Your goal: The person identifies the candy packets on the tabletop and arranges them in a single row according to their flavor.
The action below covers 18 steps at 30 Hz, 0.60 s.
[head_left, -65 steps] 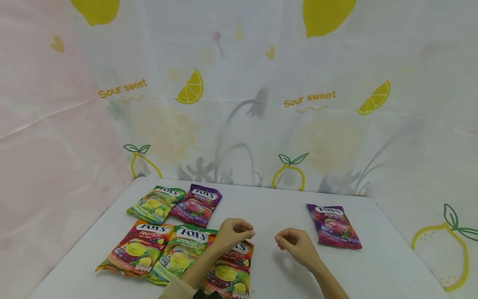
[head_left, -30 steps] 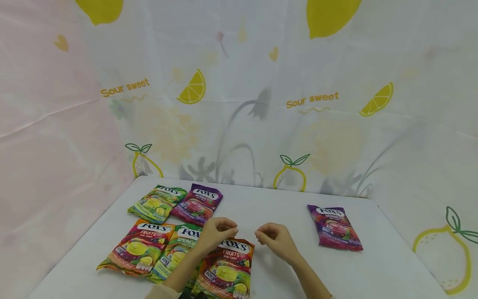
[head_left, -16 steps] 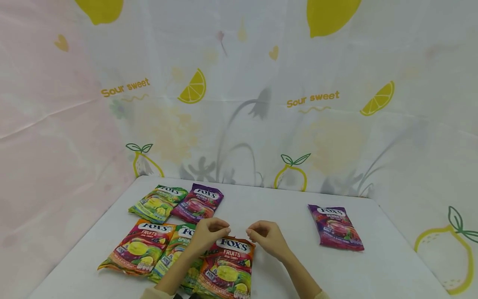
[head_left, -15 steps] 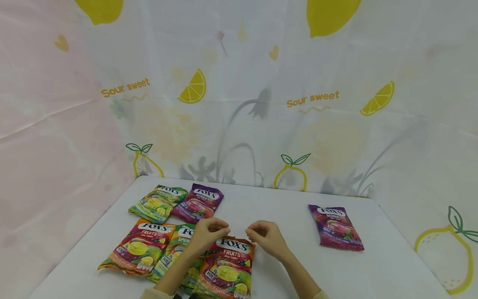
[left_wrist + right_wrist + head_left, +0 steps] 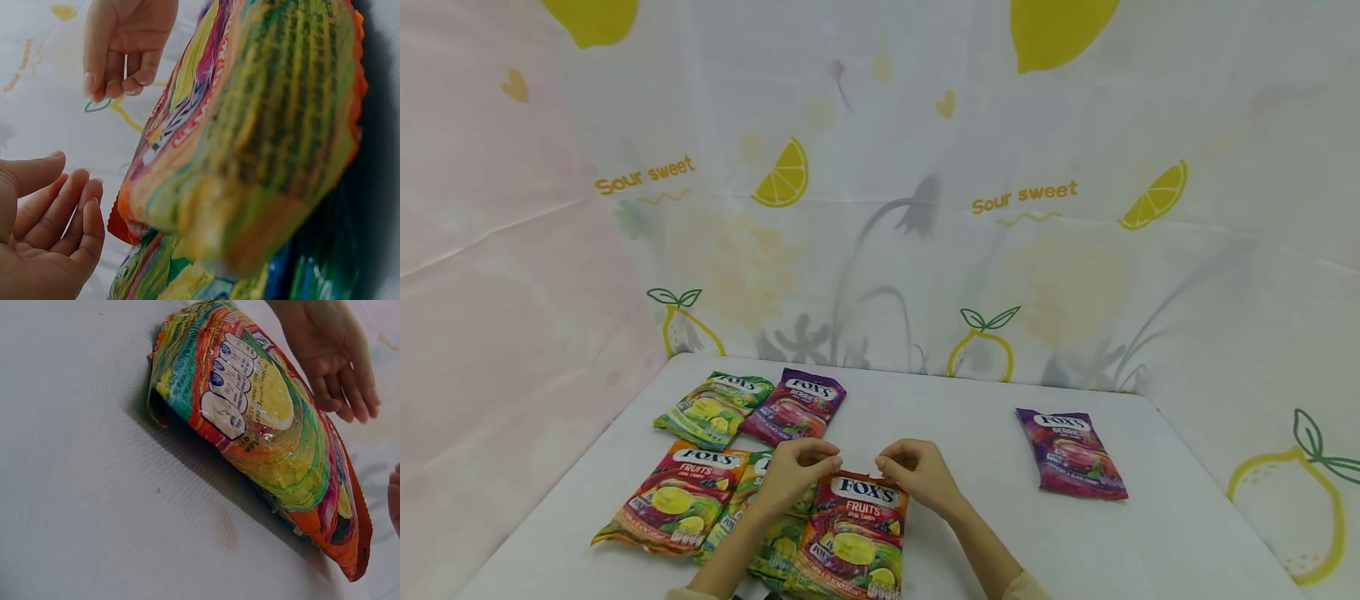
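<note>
My left hand (image 5: 793, 475) and right hand (image 5: 921, 477) hover on either side of the top edge of an orange-red Fox's Fruits candy bag (image 5: 853, 537) in the head view. Their fingers are loosely bent, thumbs near the fingertips, with nothing between them. The left wrist view has my left hand (image 5: 47, 234) relaxed beside the bag (image 5: 250, 131), with the right hand (image 5: 131, 47) above. In the right wrist view the same bag (image 5: 275, 425) lies on the white surface. My left forearm covers part of a green Spring Tea bag (image 5: 784, 546), which the Fruits bag overlaps.
Another Fruits bag (image 5: 673, 500) lies at the left. Behind it sit a green bag (image 5: 715, 408) and a purple Berries bag (image 5: 797, 408). One more Berries bag (image 5: 1071, 454) lies alone at the right. A lemon-printed cloth (image 5: 880, 250) stands behind the white table (image 5: 955, 408).
Both hands have moved left and closer together, from the right of the near Fruits bag to its top edge. More of that bag now shows. The bags themselves stay in place.
</note>
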Motion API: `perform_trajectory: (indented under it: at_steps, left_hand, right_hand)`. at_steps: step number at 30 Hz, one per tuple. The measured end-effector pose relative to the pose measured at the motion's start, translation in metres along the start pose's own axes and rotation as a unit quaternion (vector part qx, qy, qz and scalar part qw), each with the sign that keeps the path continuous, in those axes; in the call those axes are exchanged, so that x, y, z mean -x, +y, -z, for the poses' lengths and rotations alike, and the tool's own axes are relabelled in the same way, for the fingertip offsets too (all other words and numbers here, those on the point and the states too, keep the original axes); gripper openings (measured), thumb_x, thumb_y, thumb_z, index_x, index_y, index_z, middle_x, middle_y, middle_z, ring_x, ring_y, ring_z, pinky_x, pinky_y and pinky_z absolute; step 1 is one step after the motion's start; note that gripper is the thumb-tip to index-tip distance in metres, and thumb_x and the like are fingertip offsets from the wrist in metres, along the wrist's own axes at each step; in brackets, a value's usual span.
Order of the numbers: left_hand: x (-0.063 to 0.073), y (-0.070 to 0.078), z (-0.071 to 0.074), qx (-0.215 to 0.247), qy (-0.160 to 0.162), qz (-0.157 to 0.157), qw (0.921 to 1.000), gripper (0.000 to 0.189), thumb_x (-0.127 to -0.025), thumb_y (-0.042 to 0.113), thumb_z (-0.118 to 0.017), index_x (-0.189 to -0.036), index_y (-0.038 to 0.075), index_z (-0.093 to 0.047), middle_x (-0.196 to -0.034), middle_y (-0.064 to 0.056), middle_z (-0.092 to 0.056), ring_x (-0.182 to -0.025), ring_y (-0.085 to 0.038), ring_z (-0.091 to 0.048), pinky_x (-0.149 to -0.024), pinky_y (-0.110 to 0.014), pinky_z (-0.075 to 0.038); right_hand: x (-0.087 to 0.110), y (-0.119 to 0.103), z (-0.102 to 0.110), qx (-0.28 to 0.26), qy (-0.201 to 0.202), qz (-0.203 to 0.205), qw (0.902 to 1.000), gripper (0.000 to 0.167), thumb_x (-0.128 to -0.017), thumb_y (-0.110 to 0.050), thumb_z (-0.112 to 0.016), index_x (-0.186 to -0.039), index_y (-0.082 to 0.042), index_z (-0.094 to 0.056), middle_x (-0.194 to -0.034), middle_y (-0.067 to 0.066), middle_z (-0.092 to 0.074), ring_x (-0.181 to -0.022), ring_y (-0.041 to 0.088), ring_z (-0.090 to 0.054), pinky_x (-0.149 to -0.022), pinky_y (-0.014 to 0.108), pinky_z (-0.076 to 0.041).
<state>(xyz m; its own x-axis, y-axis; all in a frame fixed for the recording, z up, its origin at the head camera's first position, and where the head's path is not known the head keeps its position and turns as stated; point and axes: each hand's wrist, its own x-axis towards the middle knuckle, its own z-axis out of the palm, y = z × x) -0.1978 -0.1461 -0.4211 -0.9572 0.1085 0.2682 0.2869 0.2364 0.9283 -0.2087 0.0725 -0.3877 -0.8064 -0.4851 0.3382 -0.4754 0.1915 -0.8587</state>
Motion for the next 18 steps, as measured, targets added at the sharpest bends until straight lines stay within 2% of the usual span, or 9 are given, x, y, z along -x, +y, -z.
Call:
perform_trajectory:
  at_steps: [3,9,15,18]
  left_hand:
    - [0.001,-0.002,0.003,-0.003,0.004,0.011,0.9999,0.025,-0.085,0.01,-0.069,-0.1,-0.01,-0.066,-0.089,-0.018,-0.07,-0.077,-0.019,-0.066,-0.068,-0.025,-0.051]
    - [0.002,-0.004,0.007,-0.017,0.013,0.013,0.9997,0.026,-0.085,0.012,-0.069,-0.1,-0.009,-0.066,-0.09,-0.016,-0.07,-0.077,-0.016,-0.066,-0.069,-0.024,-0.051]
    - [0.002,-0.004,0.009,-0.017,0.017,0.018,0.9996,0.025,-0.085,0.01,-0.068,-0.1,-0.009,-0.066,-0.089,-0.017,-0.069,-0.078,-0.023,-0.066,-0.069,-0.026,-0.052]
    - [0.002,-0.006,0.011,-0.017,0.019,0.008,0.9996,0.024,-0.085,0.01,-0.068,-0.1,-0.009,-0.066,-0.089,-0.017,-0.069,-0.077,-0.022,-0.065,-0.069,-0.027,-0.052]
  right_hand:
    - [-0.001,0.0,-0.003,-0.004,-0.005,-0.001,1.0,0.014,-0.088,0.003,-0.058,-0.089,0.016,-0.063,-0.081,0.032,-0.062,-0.065,0.027,-0.061,-0.062,0.025,-0.052]
    - [-0.004,0.002,-0.008,-0.012,-0.009,0.004,0.9999,0.013,-0.088,0.003,-0.058,-0.09,0.015,-0.064,-0.08,0.03,-0.063,-0.064,0.021,-0.06,-0.061,0.024,-0.052]
    - [-0.008,0.0,-0.014,-0.006,-0.01,-0.006,0.9999,0.015,-0.089,0.002,-0.058,-0.091,0.015,-0.063,-0.081,0.028,-0.064,-0.066,0.034,-0.062,-0.061,0.025,-0.052]
    - [-0.01,0.001,-0.017,-0.004,-0.012,-0.006,0.9999,0.015,-0.089,0.001,-0.057,-0.091,0.015,-0.063,-0.081,0.029,-0.064,-0.066,0.034,-0.062,-0.061,0.022,-0.051]
